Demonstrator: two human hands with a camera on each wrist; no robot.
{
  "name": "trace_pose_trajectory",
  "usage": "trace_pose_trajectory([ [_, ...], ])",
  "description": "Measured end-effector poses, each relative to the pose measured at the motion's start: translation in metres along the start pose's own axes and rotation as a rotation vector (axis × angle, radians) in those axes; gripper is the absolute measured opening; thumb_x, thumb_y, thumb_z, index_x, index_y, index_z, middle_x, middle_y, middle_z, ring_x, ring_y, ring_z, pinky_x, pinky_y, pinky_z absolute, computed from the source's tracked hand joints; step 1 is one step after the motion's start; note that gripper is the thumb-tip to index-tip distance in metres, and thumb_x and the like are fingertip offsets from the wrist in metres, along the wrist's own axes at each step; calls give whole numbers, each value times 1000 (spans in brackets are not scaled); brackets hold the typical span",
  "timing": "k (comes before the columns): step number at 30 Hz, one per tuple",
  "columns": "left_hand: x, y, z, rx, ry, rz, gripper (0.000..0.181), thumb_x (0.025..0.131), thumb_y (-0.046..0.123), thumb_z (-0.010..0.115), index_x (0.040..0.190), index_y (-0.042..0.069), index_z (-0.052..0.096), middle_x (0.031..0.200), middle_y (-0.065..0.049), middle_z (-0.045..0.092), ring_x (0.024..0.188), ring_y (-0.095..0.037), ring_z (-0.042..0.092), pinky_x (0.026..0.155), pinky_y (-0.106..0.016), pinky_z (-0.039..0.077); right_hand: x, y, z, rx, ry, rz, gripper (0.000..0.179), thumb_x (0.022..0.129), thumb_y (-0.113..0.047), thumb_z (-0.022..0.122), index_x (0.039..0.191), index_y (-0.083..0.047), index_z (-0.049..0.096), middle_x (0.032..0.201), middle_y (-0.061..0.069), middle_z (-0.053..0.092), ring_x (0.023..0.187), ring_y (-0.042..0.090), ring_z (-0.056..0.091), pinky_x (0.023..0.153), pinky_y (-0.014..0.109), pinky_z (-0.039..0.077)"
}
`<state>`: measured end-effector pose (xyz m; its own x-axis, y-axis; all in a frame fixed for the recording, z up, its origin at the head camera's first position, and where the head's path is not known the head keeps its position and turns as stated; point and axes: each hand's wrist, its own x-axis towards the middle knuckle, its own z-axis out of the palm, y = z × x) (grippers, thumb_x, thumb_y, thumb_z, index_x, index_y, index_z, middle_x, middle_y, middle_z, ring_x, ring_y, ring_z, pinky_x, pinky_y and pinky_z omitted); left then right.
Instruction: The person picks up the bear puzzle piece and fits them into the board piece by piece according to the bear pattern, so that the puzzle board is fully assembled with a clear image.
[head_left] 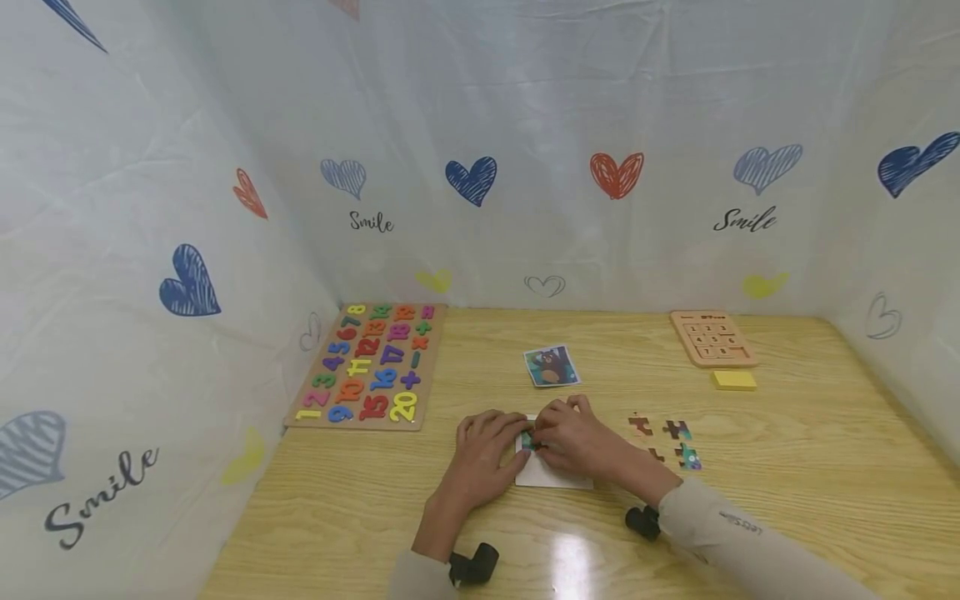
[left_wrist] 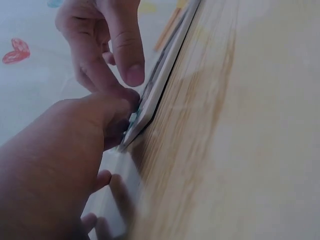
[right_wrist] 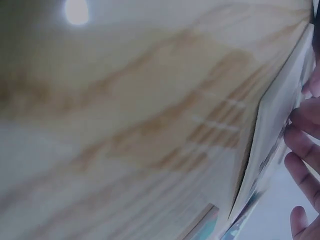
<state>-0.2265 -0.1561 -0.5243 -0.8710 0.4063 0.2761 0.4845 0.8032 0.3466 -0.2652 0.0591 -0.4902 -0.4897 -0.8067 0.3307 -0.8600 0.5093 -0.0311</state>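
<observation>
My left hand (head_left: 483, 458) rests with fingers extended at the left edge of a white puzzle board (head_left: 553, 477) on the near middle of the worktop (head_left: 337, 517). My right hand (head_left: 576, 437) reaches over the board's far part; I cannot tell whether it pinches a piece. Loose puzzle pieces (head_left: 677, 430) lie to the right, a bear picture card (head_left: 552, 365) farther off.

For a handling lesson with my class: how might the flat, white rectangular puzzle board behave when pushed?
The board is probably stiff: its edge looks straight. Being flat, it would likely slide rather than roll on the shiny, wood-grained table.
</observation>
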Motion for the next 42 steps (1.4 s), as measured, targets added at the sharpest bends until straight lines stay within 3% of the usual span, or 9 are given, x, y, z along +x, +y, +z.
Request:
trace_pose_trajectory([
  [7, 2, 0, 2, -43, 42, -3, 32, 102, 35, 56, 131, 26, 65, 140, 8, 56, 131, -22, 43, 105, -55, 29, -12, 7, -18, 94, 6, 91, 13, 86, -16, 78, 99, -16, 77, 104, -3, 66, 104, 19, 56, 85, 48, 36],
  [14, 3, -2, 2, -39, 63, -7, 34, 99, 36, 60, 131, 27, 65, 138, 8, 57, 130, -23, 45, 103, -56, 30, -35, 25, -34, 92, 62, 160, 17, 83, -11, 80, 99, -14, 75, 104, -1, 67, 103, 21, 58, 86, 55, 37],
  [21, 0, -4, 2, -31, 56, -28, 34, 98, 36, 61, 131, 26, 65, 138, 8, 57, 130, -23, 44, 104, -55, 30, -57, 40, -43, 96, 41, 244, 19, 84, -11, 78, 103, -10, 75, 105, 2, 67, 104, 25, 58, 87, 56, 35],
  [32, -2, -1, 2, -71, 57, -24, 34, 98, 34, 62, 130, 25, 66, 137, 6, 58, 130, -26, 45, 103, -59, 29, -87, 60, -46, 33, 49, 294, 19, 79, -6, 81, 96, -12, 76, 98, 0, 69, 98, 25, 60, 82, 54, 36],
  [37, -1, 1, 2, -82, 57, -24, 34, 98, 32, 63, 131, 25, 65, 137, 7, 57, 130, -26, 45, 104, -59, 29, -100, 67, -48, 88, 23, 354, 21, 79, -6, 79, 99, -13, 75, 101, 0, 69, 98, 25, 60, 82, 52, 33],
  [42, 0, 3, 2, -94, 52, -22, 35, 97, 32, 63, 131, 26, 65, 138, 8, 56, 130, -26, 44, 105, -58, 28, -109, 72, -49, 118, 16, 362, 22, 81, -8, 79, 101, -14, 74, 102, -2, 69, 97, 23, 60, 82, 50, 32],
])
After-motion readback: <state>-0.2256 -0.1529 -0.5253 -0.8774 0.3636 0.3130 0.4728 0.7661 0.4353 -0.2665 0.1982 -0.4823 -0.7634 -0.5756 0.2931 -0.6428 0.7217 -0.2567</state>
